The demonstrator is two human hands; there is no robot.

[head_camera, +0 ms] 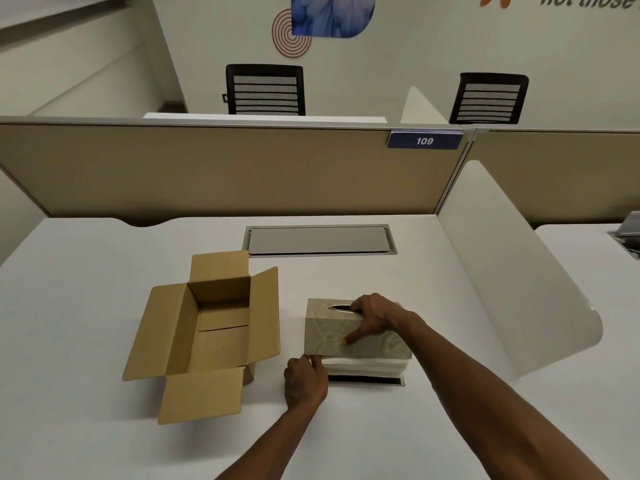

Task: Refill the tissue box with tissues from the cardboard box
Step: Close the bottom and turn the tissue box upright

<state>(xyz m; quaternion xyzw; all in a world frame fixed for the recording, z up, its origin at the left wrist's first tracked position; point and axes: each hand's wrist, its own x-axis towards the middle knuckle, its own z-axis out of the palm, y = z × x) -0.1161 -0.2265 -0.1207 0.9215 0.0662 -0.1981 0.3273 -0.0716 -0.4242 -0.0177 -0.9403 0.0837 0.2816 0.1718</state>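
Observation:
A beige marble-patterned tissue box cover with an oval slot on top sits over a white stack of tissues, which rests on a dark base plate. My right hand grips the cover from above, thumb on its front face, fingers at the slot. My left hand pinches the left end of the tissue stack. The open cardboard box stands to the left with its flaps spread; its inside looks empty.
A white desk carries everything. A grey cable-tray lid lies behind the boxes. A beige partition with a "109" tag closes the back, a white divider the right. Two black chairs stand beyond.

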